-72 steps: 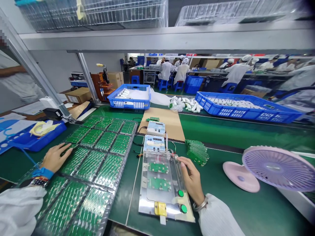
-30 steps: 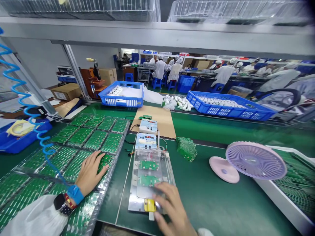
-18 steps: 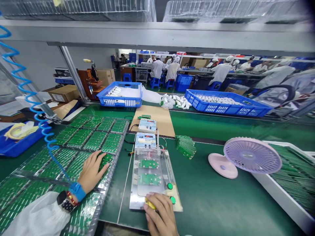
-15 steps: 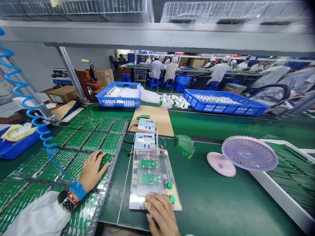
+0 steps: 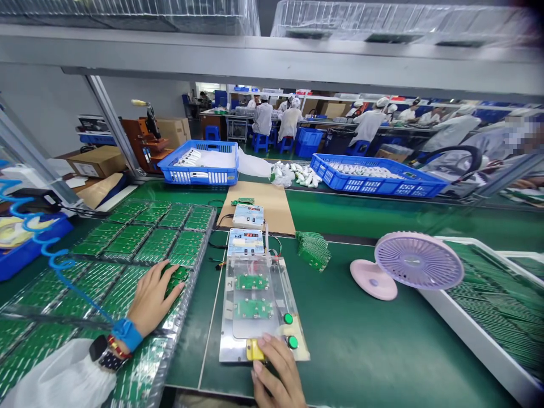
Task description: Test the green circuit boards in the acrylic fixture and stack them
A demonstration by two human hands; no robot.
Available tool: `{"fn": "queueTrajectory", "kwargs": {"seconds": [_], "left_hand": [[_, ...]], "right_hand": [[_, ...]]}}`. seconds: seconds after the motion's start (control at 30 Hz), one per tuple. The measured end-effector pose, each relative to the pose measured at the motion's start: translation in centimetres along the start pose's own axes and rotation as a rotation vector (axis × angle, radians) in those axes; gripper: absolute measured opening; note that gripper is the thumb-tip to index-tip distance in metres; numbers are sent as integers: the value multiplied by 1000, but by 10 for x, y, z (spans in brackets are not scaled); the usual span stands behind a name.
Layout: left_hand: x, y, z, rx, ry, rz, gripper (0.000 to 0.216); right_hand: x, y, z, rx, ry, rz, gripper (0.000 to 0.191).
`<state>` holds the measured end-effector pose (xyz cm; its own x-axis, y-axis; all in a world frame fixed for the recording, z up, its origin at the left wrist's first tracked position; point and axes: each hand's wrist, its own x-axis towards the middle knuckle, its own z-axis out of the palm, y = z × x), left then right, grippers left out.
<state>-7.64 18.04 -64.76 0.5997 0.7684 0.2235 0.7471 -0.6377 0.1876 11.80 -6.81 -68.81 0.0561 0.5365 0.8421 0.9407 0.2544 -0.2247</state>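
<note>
My left hand (image 5: 153,300), with a blue wrist strap (image 5: 127,333), rests on green circuit boards in a clear plastic tray (image 5: 196,272). Its fingers are apart, the tips touching a board in one compartment. In front of me lies a test fixture (image 5: 226,340) with a clear cover over two green circuit boards (image 5: 253,309). At its front edge my right hand (image 5: 278,371) has thumb and fingers closed about a yellow block-shaped handle (image 5: 253,349). Two green buttons (image 5: 288,318) sit just right of that handle.
Two small display boxes (image 5: 245,241) stand behind the fixture. Fanned circuit boards (image 5: 313,250) lie to their right, then a purple fan (image 5: 419,260) and a white-framed rack of boards (image 5: 463,323). Blue baskets (image 5: 199,177) line the back; a coiled blue cord (image 5: 53,258) hangs left.
The view has shifted slightly, moving things a little left. More of the yellow handle shows as my right fingers have slid to its right side. My left hand stays on the boards.
</note>
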Motion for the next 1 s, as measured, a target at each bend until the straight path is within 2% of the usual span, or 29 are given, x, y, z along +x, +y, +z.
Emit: {"fn": "queueTrajectory", "kwargs": {"seconds": [0.27, 0.57, 0.67, 0.73, 0.83, 0.93, 1.0], "left_hand": [[-1, 1, -1, -24, 10, 0, 53], [-1, -1, -3, -72, 29, -10, 51], [-1, -2, -3, -98, 16, -19, 52], [-1, -2, -3, -116, 14, -24, 52], [-1, -2, -4, -140, 22, -27, 51], [-2, -2, -5, -162, 39, -26, 50], [-2, -2, -7, -172, 51, -26, 51]], "right_hand": [[6, -4, -5, -13, -17, 40, 36], [55, 30, -39, -43, -277, -57, 22], [66, 40, -45, 8, -334, -125, 25], [77, 48, -45, 52, -299, -158, 33], [108, 65, -34, 143, -124, -170, 44], [153, 87, -11, 148, 59, -68, 34], [180, 101, 4, 111, 62, 59, 26]]}}
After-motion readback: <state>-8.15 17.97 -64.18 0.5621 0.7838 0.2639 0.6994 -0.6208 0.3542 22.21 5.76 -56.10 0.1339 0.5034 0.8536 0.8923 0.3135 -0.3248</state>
